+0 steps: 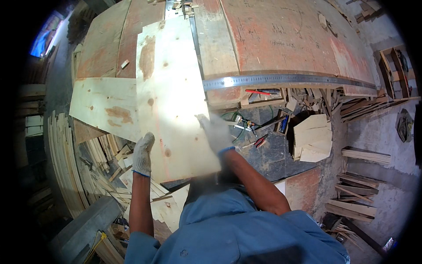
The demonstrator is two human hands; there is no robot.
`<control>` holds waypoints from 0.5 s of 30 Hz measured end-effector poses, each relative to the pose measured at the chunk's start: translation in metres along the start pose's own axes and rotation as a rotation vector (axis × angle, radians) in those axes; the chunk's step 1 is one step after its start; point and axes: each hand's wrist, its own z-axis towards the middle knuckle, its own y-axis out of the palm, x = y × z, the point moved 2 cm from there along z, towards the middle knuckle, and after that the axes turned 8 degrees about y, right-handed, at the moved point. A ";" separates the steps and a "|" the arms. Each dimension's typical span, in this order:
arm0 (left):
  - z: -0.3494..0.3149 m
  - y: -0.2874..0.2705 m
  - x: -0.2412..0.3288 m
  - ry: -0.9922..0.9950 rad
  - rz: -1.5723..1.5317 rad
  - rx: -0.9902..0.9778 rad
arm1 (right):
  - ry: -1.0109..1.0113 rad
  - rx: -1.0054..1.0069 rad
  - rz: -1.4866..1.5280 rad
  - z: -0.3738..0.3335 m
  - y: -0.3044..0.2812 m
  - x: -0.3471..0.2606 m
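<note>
Nearest thing is my own blue shirt (228, 224), then a long pale plywood panel (176, 97) straight ahead of me, its near edge just past my waist and its far end over the bench. My left hand (144, 153), in a white knit glove, is up against the panel's left edge; can't tell if those fingers are closed on it or just resting. My right hand (217, 135), gloved too and kinda blurry, pinches the right edge, thumb on top, other fingers not really visible. Off to the right there's a pair of red-handled pliers (260, 141) on a dark surface. Left of my panel, a second plywood piece (103, 105) pokes out from under it. Farther up, a long metal ruler (285, 82) runs along the near edge of the reddish worn bench (281, 39).
</note>
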 end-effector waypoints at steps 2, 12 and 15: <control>-0.008 0.009 0.004 -0.011 0.012 -0.005 | -0.002 0.003 0.005 0.000 -0.005 0.005; -0.133 0.122 -0.004 -0.289 -0.278 -0.144 | 0.326 0.049 -0.053 -0.078 -0.155 0.018; -0.139 0.168 -0.035 -0.118 -0.121 -0.466 | 0.311 0.197 0.759 -0.117 -0.231 0.115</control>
